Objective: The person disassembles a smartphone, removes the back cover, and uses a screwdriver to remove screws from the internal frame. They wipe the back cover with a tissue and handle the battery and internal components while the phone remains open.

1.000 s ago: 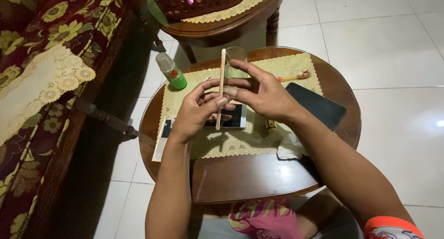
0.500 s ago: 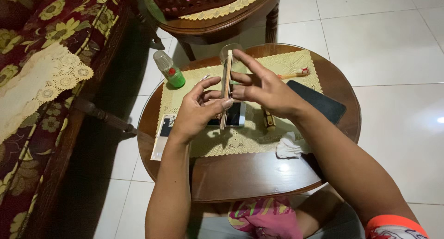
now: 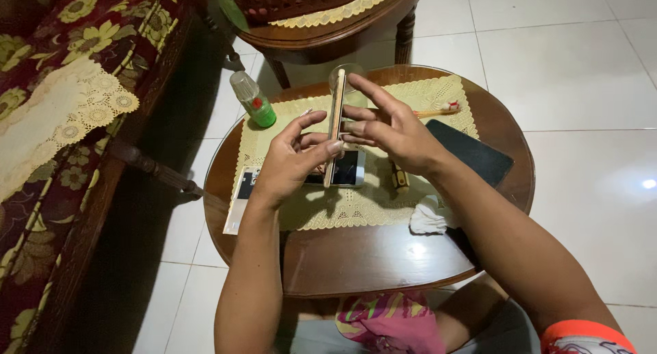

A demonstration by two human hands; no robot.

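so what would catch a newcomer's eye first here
Both hands meet over the round wooden table: the left hand and right hand hold a thin flat panel upright on edge above a phone. A green-based bottle stands at the mat's far left corner.

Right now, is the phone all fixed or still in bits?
Still in bits. Done: a thin flat panel is off and lifted on edge. In hand: the left hand and right hand hold that panel above the phone body on the mat. Left: panel and body are apart; the small bottle and white cloth lie unused.
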